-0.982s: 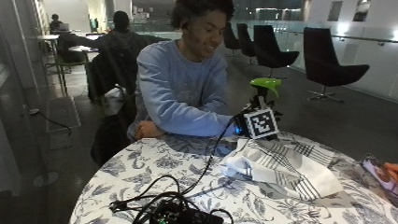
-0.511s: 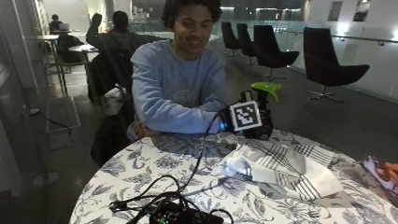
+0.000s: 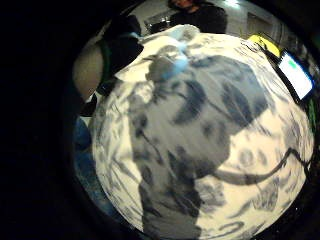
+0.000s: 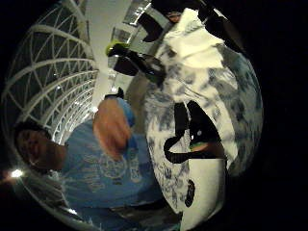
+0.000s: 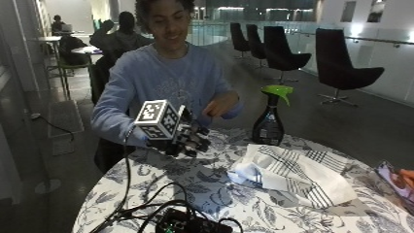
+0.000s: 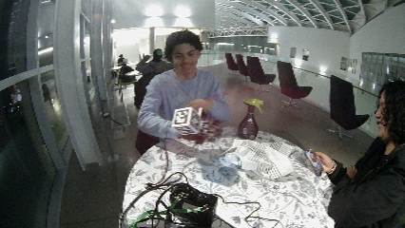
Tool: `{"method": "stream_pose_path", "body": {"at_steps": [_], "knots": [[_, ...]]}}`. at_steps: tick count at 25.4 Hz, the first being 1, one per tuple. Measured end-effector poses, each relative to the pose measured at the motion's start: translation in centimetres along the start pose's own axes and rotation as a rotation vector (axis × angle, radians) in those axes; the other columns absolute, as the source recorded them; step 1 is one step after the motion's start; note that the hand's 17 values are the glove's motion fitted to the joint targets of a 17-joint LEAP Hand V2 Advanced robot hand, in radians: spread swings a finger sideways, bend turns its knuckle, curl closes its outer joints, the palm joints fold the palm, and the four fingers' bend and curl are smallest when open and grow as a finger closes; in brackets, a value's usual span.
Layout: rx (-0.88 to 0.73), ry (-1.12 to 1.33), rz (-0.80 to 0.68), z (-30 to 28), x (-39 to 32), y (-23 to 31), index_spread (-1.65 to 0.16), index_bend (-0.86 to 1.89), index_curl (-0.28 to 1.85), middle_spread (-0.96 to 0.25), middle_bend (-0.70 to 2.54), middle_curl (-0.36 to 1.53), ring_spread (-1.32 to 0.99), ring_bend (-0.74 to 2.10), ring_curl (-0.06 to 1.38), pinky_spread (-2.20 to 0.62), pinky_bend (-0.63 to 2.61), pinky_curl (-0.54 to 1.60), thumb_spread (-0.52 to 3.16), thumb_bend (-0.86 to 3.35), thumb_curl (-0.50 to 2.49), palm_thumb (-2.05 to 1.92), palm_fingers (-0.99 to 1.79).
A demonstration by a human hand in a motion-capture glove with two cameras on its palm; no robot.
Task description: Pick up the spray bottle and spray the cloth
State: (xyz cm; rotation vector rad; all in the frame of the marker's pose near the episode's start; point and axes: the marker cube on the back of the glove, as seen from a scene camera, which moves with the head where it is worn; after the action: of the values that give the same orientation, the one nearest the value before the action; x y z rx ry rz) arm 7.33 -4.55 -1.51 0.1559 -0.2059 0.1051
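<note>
While one spray bottle and one cloth sit apart, the gloved grip hangs released.

Floral table: cloth, spray bottle (upright).

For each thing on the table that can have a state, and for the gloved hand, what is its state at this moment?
spray bottle: upright on the table, not held, apart from the gloved hand.
cloth: crumpled on the table, in front of the bottle, untouched.
gloved right hand: raised over the table, fingers relaxed, holding nothing.
bare hand: lifted near the chest, fingers loosely curled, holding nothing.
black device: at the table's near edge, cables attached.
</note>
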Motion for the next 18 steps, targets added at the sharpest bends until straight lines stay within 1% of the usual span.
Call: {"method": "stream_pose_path", "body": {"at_steps": [3, 7, 12, 18], "knots": [[0.024, 0.063, 0.051, -1.0, 2.1, 3.9, -0.34, 0.15, 0.26, -0.04, 0.32, 0.41, 0.00, 0.40, 0.33, 0.22, 0.16, 0.31, 1.07, -0.02, 0.53, 0.81, 0.59], [0.043, 0.108, 0.073, -1.8, 3.1, 7.2, -0.34, 0.16, 0.28, -0.04, 0.35, 0.41, 0.01, 0.39, 0.33, 0.22, 0.14, 0.29, 1.09, -0.01, 0.52, 0.82, 0.61], [0.061, 0.146, 0.068, -2.9, 3.3, 8.8, -0.33, 0.17, 0.29, -0.04, 0.36, 0.41, 0.00, 0.38, 0.33, 0.23, 0.13, 0.27, 1.11, -0.01, 0.52, 0.84, 0.63], [0.068, 0.144, 0.050, -3.5, 2.9, 8.9, -0.32, 0.17, 0.31, -0.04, 0.38, 0.42, 0.00, 0.39, 0.33, 0.23, 0.12, 0.25, 1.13, -0.01, 0.52, 0.87, 0.66]]}}
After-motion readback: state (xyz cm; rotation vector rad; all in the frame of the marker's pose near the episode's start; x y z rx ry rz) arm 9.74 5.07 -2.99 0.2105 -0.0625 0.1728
